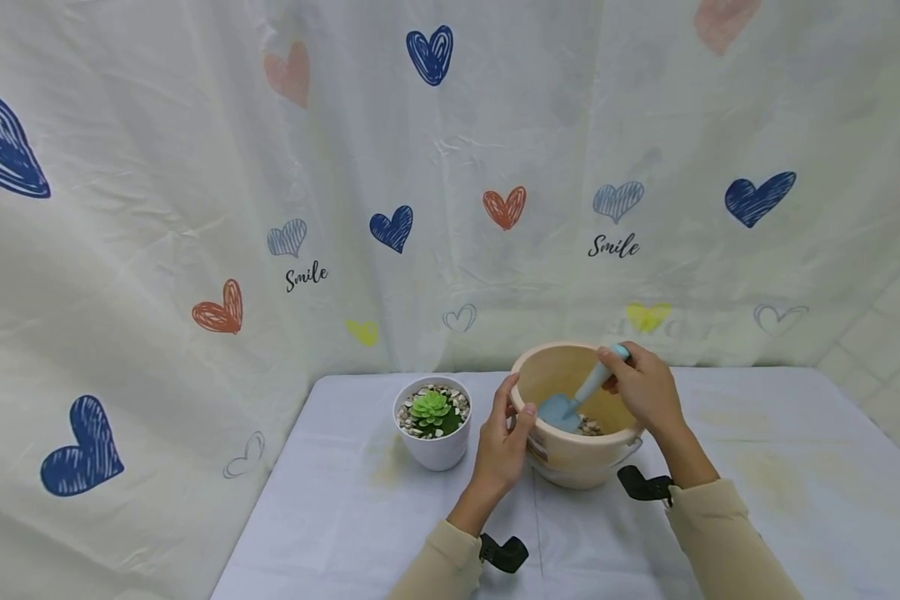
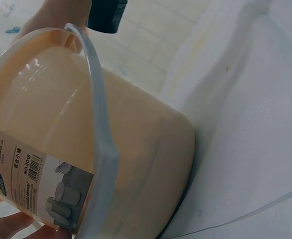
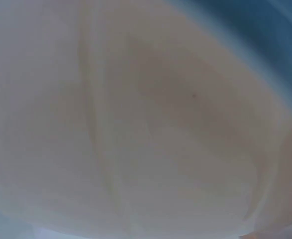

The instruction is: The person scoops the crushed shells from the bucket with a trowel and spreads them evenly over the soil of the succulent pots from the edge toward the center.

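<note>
A peach-coloured plastic bucket point(image 1: 579, 477) with a printed label point(image 2: 36, 179) and a pale carrying handle point(image 2: 103, 164) stands on the table, tipped slightly toward me. My left hand point(image 1: 504, 446) grips its left rim, thumb near the front edge. In my right hand point(image 1: 648, 392) is the handle of a light blue toy shovel point(image 1: 560, 414), which slants down into the bucket. Its blade is inside, beside small pebbles point(image 1: 591, 427). The right wrist view is filled by the bucket's outer wall point(image 3: 185, 149), with a blurred blue band crossing the top right corner.
Left of the bucket stands a white pot point(image 1: 435, 454) holding a green succulent point(image 1: 430, 407) among pebbles. A white cloth point(image 1: 780, 500) covers the table. Behind it hangs a white curtain point(image 1: 510, 108) printed with hearts and the word Smile.
</note>
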`<state>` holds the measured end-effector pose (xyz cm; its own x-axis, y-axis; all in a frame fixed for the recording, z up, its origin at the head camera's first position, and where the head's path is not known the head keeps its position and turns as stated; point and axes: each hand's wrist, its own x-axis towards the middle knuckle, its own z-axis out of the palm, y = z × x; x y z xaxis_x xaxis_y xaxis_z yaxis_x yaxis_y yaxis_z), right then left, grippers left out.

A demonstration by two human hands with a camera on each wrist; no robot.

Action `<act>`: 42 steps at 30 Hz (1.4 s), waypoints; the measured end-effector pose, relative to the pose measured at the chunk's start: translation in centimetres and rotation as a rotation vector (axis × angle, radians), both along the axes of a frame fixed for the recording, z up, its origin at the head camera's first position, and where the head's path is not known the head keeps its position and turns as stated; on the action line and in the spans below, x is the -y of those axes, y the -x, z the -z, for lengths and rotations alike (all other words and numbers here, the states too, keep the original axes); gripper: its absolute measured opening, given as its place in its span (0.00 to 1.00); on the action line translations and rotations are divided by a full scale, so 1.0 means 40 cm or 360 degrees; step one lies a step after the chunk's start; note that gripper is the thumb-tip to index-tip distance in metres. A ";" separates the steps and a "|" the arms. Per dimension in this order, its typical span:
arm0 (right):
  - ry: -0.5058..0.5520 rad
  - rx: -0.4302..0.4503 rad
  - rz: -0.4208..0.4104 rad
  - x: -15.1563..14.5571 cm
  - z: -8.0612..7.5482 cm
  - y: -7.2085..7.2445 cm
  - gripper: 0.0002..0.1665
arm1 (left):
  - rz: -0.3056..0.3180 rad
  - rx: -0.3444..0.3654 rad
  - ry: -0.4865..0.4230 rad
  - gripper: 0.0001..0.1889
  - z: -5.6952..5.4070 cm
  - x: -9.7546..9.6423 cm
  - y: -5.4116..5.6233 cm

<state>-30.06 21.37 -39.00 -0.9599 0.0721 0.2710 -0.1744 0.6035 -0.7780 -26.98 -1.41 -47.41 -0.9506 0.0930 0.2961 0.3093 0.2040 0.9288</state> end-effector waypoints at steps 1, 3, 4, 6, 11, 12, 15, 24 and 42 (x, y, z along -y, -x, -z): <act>0.0030 0.0002 0.0002 0.000 0.000 0.000 0.32 | 0.0000 0.0002 0.0002 0.29 0.001 0.000 0.000; 0.0086 0.0001 0.0009 -0.001 0.001 -0.002 0.33 | 0.0000 0.0003 0.0007 0.29 0.001 0.001 0.000; 0.0111 -0.0004 0.0013 -0.002 0.002 -0.002 0.33 | 0.0000 0.0003 0.0011 0.29 0.002 0.001 0.000; 0.0150 -0.0019 0.0013 -0.003 0.003 -0.001 0.33 | 0.0003 -0.0002 0.0013 0.30 0.002 0.001 0.000; 0.0210 -0.0052 0.0010 -0.004 0.003 0.003 0.33 | 0.0017 -0.0020 0.0001 0.30 0.000 0.002 0.001; 0.0213 -0.0053 0.0015 -0.004 0.004 0.003 0.33 | 0.0020 -0.0022 -0.0003 0.30 0.000 0.002 0.001; 0.0218 -0.0043 0.0037 -0.004 0.005 0.002 0.34 | 0.0025 -0.0020 -0.0004 0.30 0.001 0.002 0.001; 0.0336 -0.0002 0.0119 -0.003 0.003 0.005 0.36 | 0.0007 -0.0015 0.0003 0.29 0.002 0.001 0.002; 0.0444 -0.0011 0.0193 -0.009 0.006 0.006 0.33 | 0.0006 -0.0024 0.0004 0.29 0.004 -0.001 0.004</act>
<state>-30.29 21.73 -39.24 -0.9379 0.2589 0.2310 -0.1198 0.3832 -0.9159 -27.15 -1.38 -47.56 -0.9456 0.0973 0.3105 0.3243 0.2049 0.9235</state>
